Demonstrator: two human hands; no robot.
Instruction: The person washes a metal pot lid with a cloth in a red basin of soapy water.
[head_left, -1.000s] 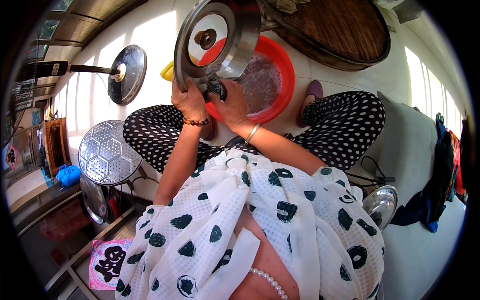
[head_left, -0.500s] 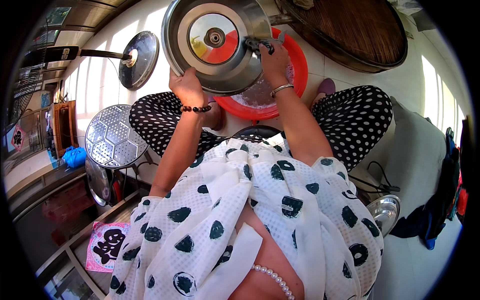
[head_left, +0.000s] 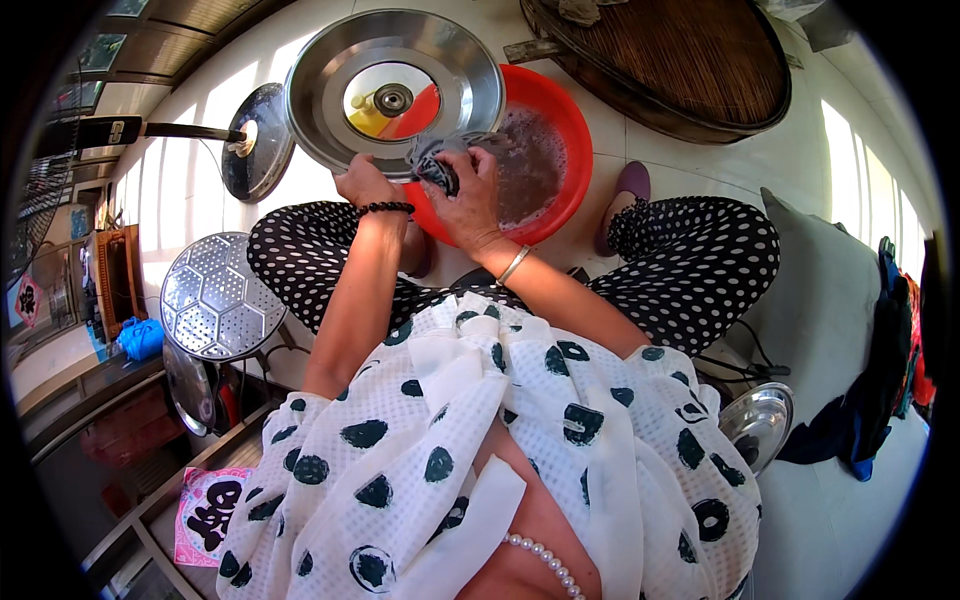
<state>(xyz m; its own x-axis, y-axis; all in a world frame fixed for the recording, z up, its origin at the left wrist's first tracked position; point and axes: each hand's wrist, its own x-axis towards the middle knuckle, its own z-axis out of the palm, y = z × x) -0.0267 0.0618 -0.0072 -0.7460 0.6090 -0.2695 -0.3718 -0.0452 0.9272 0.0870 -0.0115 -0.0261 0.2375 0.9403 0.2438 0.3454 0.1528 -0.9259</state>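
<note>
My left hand (head_left: 368, 185) grips the near rim of a wide, round stainless-steel lid (head_left: 392, 98). The lid's hollow face is toward me, with a mirror-bright middle and a small round fitting at its centre. Bunched in my right hand (head_left: 468, 195) is a dark grey cloth (head_left: 432, 158), pressed against the lid's near right edge. Beneath and to the right stands a red basin (head_left: 572, 175) of cloudy, foamy water, partly covered by the lid and my right hand.
On the left are a black fan stand (head_left: 190, 130) with a round base and a stool (head_left: 222, 298) with a perforated metal top. A large round wooden tray-like piece (head_left: 680, 60) lies far right. Behind my right side sits a shiny metal bowl (head_left: 762, 425), with dark clothes (head_left: 870, 370) beyond.
The lid has shifted left and slightly down, uncovering more of the basin. My right hand and the cloth have moved left and down, from the lid's right side to its near edge.
</note>
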